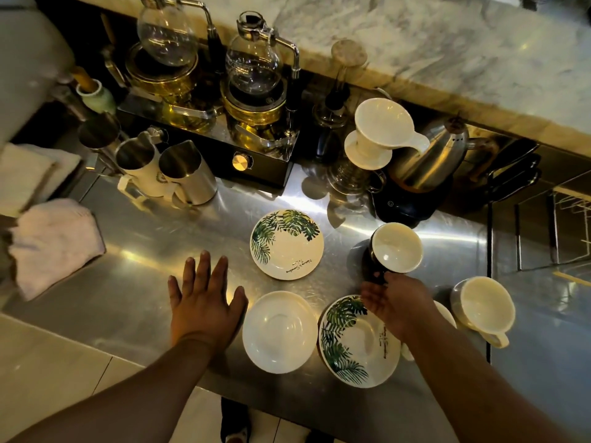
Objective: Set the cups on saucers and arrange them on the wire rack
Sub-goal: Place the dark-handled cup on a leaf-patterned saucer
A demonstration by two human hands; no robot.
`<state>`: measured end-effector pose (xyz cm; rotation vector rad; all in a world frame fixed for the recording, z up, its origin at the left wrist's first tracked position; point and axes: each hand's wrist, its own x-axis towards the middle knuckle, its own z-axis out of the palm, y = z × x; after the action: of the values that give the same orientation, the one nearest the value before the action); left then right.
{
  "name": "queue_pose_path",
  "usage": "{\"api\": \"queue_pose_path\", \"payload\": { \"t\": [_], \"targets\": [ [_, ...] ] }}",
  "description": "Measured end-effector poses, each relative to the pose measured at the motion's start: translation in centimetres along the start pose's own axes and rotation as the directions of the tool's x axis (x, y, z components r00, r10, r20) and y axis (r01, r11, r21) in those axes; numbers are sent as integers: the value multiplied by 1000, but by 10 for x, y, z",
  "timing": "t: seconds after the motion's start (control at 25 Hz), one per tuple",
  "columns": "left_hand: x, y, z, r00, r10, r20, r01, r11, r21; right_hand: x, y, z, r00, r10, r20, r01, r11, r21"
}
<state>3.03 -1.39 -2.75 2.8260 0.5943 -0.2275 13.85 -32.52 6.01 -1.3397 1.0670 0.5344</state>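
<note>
Saucers lie bare on the steel worktop (144,266) before us. A plain white saucer (279,332) sits near the front edge, a near leaf saucer (351,342) is just beside it on the right, and a far leaf saucer (286,244) lies further back. Our left hand (204,298) is spread palm-down just left of the plain white saucer, fingers straight and apart, holding nothing. Our right hand (395,305) reaches over the near leaf saucer to the dark cup (396,247), which stands upright on the worktop behind that saucer and right of the far leaf saucer. A fingertip meets the cup's near side at its handle while the other fingers stay loosely extended, and we cannot tell whether the handle is pinched. A white cup (484,306) stands directly on the worktop further right, handle towards us. Steel jugs (188,174) and a kettle (428,158) stand behind.
</note>
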Motion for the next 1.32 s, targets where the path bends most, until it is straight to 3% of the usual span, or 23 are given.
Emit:
{"api": "queue_pose_path", "payload": {
  "t": [0.2, 0.28, 0.44, 0.56, 0.88, 1.12, 1.32],
  "targets": [
    [-1, 0, -1, 1000, 10, -5, -10, 1000, -2, 7, -13, 5, 994, -98, -47, 95, 993, -63],
    [0, 0, -1, 1000, 9, -5, -9, 1000, -4, 7, -23, 9, 981, -195, -6, 189, 960, -206],
    [0, -1, 0, 1000, 6, 0, -6, 1000, 10, 1, -51, 24, 858, -408, 312, 513, 693, -506],
    [0, -1, 2, 1000, 7, -9, -7, 1000, 5, 0, -70, 40, 763, -401, 506, 646, 488, -587],
    [2, -6, 10, 999, 17, -28, -17, 1000, 1, 19, -67, 80, 679, -306, 668, 734, 278, -620],
    [3, -6, 10, 999, 17, -33, -16, 1000, 8, 26, -55, 90, 704, -282, 651, 703, 408, -583],
    [2, -7, 9, 999, 16, -31, -16, 1000, 15, 28, -53, 93, 694, -295, 656, 713, 407, -571]
  ]
}}
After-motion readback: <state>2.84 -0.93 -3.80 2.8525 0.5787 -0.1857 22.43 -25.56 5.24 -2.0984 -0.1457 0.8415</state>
